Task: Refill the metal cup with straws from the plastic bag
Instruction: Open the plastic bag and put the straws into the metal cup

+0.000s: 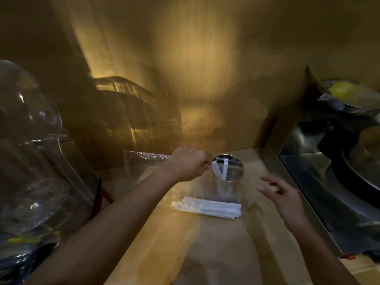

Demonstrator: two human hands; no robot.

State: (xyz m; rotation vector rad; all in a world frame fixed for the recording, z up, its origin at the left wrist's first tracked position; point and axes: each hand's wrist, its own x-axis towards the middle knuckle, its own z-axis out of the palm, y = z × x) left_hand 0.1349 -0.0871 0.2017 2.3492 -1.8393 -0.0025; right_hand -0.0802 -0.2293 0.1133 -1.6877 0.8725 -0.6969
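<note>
Warm yellow light falls on a tan wall above the pale wooden worktop [170, 233] I am working over, and the whole view is smeared by motion. Near the back edge of that worktop stands the round shiny metal cup [227, 168], its mouth toward me, with only a few white paper-wrapped straws [221, 168] leaning inside; by my reckoning the refill has barely begun. Just in front of the cup lies the clear plastic bag [205, 194], and at its near end rests the bundle of white straws [207, 208], long axis running left to right across the worktop.

My left hand [188, 163] is at the cup's left rim, fingers curled together in a pinch; it seems clamped on the top of a straw or the rim itself, though blur keeps me from telling which. My right hand [284, 195] hovers with fingers spread, holding nothing, just right of the cup and bag. It is the nearer free hand to the bundle, which lies toward its left and slightly nearer me, so a grab across the straws' middle looks the natural next reach.

Further out, a clear domed plastic cover [30, 145] sits at the left, and a stainless steel machine [329, 173] borders the worktop's right edge.
</note>
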